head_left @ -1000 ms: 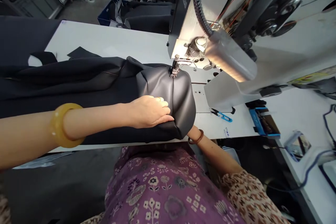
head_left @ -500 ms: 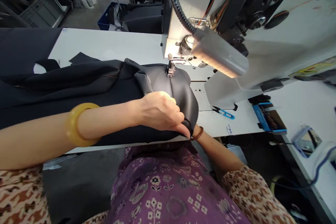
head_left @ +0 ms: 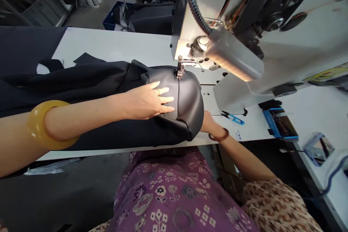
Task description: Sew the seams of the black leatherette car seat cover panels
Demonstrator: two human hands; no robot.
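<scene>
A black leather-like piece point(head_left: 190, 98) with a seam down its middle lies under the presser foot point(head_left: 179, 72) of a sewing machine point(head_left: 236, 3). Dark fabric point(head_left: 95, 94) joined to it stretches to the left over the table. My left hand point(head_left: 148, 102) rests flat on the piece, left of the seam, fingers spread and pointing right. At the right edge of the piece is my right hand point(head_left: 208, 121), its fingers hidden behind and under the material.
Blue thread snips point(head_left: 233, 117) lie on the white table point(head_left: 114, 45) right of the piece. Farther right stands a blue box point(head_left: 280, 123) with small tools. The machine's lamp point(head_left: 235, 56) hangs over the sewing area. A blue crate point(head_left: 110, 16) sits behind the table.
My left hand has let go of the piece's near edge, moved left and back, and spread out flat. My right hand has shifted up along the right edge.
</scene>
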